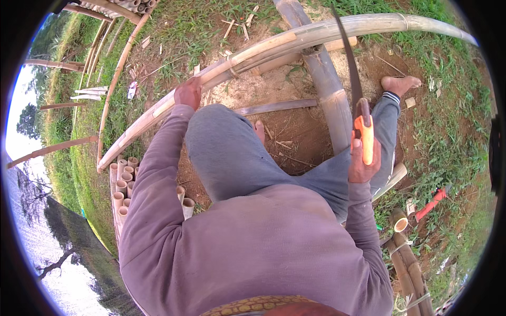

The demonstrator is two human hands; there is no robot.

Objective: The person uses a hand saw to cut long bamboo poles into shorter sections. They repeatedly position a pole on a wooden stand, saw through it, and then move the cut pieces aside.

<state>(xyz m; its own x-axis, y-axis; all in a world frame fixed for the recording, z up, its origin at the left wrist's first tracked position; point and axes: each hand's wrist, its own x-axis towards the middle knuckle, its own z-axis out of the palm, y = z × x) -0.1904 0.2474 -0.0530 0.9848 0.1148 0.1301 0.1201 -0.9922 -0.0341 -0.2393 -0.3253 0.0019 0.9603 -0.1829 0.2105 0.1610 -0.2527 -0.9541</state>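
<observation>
A long pale bamboo pole runs across in front of me, bent by the lens. My left hand is closed round it, left of my raised knee. In my right hand is a hand saw with an orange and brown handle, held upright. Its dark narrow blade points away from me and crosses in front of the pole in the picture; whether it touches the pole I cannot tell. Beneath the pole, a thick grey bamboo post slants toward me.
Cut bamboo pieces stand bundled at my left. A split bamboo strip lies on the sawdust-strewn soil. At right are a red-handled tool in the grass and tied bamboo poles. A bamboo rack stands far left.
</observation>
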